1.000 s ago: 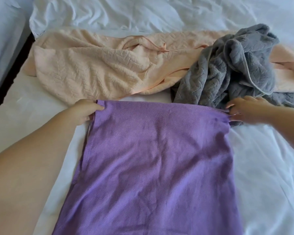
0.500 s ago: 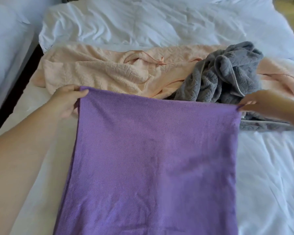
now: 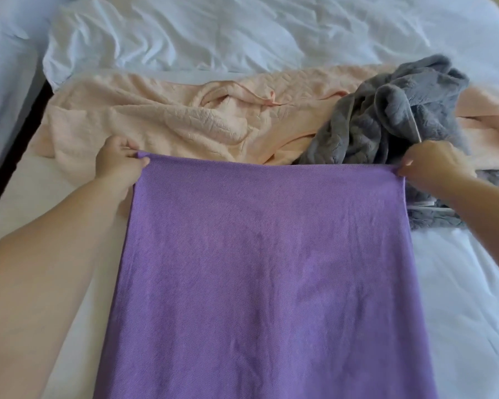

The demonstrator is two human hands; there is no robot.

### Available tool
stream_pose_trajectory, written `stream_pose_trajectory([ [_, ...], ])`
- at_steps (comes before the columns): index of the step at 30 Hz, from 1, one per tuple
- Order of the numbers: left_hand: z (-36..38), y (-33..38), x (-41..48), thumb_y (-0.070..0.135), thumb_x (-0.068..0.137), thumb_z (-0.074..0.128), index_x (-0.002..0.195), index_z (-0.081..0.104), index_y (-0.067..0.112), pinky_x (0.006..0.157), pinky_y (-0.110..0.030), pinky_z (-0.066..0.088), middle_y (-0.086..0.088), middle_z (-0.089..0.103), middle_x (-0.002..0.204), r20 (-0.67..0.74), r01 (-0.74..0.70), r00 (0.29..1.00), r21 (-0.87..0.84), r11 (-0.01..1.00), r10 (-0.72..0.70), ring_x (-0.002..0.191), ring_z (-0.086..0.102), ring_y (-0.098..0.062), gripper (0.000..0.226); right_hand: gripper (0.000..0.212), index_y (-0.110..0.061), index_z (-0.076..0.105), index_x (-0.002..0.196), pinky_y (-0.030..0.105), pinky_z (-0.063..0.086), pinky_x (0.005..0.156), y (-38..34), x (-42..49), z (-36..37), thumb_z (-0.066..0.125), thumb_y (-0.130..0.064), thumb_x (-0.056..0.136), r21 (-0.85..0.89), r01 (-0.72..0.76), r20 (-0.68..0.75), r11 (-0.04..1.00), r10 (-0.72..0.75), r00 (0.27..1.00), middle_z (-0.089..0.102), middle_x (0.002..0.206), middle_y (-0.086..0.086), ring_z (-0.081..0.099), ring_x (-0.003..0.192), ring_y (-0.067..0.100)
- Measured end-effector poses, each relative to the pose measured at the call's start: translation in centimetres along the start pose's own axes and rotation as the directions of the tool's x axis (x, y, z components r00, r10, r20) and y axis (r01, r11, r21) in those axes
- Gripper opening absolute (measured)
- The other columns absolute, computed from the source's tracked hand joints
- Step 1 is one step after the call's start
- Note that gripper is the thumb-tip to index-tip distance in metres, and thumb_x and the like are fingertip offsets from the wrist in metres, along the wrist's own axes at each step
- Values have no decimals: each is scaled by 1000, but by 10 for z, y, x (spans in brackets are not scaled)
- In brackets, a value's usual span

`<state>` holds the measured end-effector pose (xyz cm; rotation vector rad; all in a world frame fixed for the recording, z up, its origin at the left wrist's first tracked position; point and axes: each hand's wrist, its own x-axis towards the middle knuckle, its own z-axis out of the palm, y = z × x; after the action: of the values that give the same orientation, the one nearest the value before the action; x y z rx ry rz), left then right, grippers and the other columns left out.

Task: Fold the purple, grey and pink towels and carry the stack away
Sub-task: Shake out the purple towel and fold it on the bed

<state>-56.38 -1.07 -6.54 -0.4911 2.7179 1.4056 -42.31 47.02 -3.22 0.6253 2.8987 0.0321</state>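
The purple towel hangs stretched flat in front of me above the bed. My left hand pinches its top left corner and my right hand pinches its top right corner. Its top edge runs straight between both hands; the lower part leaves the frame at the bottom. Behind it the pink towel lies crumpled across the bed from left to right. The grey towel sits bunched on the pink one at the right, just beyond my right hand.
A white bed sheet covers the mattress, with a rumpled white duvet at the far side. A dark gap on the left separates this bed from another white bed.
Both hands have lifted the purple towel's top edge up off the bed and away from me, so it now covers the near edges of the pink and grey towels.
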Motion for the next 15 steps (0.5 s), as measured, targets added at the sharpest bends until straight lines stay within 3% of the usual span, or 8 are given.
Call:
stream_pose_trajectory([
  [3, 16, -20, 8, 5, 82, 68, 94, 50, 21, 63, -21, 43, 3, 61, 91, -27, 8, 1000, 68, 998, -7, 84, 58, -15, 27, 13, -18, 71, 94, 35, 44, 64, -5, 1, 25, 65, -22, 82, 19, -60, -11, 998, 60, 998, 64, 92, 22, 62, 83, 40],
  [6, 34, -45, 13, 7, 82, 67, 82, 48, 29, 59, -19, 41, 13, 57, 78, -23, -11, 1000, 117, 993, 14, 77, 57, -14, 29, 16, -12, 70, 94, 37, 44, 65, -10, 2, 54, 60, -18, 83, 16, -68, -5, 998, 68, 998, 64, 92, 24, 61, 84, 42],
  [9, 51, -64, 13, 9, 85, 64, 90, 51, 23, 73, -31, 49, 8, 56, 80, -9, -47, 999, 165, 985, 49, 80, 57, -19, 20, 19, -5, 68, 96, 43, 46, 71, -13, 0, 79, 60, -17, 83, 28, -45, -55, 999, 46, 997, 62, 98, 28, 60, 89, 45],
  [12, 56, -58, 3, 9, 86, 60, 106, 54, 11, 83, -34, 44, -6, 60, 100, 5, -154, 987, 293, 944, 159, 97, 58, -29, 21, 25, -3, 65, 103, 48, 47, 79, -18, -9, 92, 56, -20, 86, 86, -82, -108, 993, 91, 990, 59, 104, 31, 55, 97, 48],
  [15, 57, -39, -39, 9, 84, 58, 118, 54, 4, 100, -40, 33, -19, 54, 125, -38, -405, 874, 493, 770, 484, 119, 47, -36, 34, 38, -8, 55, 122, 51, 41, 92, -32, -34, 91, 55, -20, 86, 279, -155, -177, 948, 209, 962, 53, 121, 26, 48, 110, 46],
])
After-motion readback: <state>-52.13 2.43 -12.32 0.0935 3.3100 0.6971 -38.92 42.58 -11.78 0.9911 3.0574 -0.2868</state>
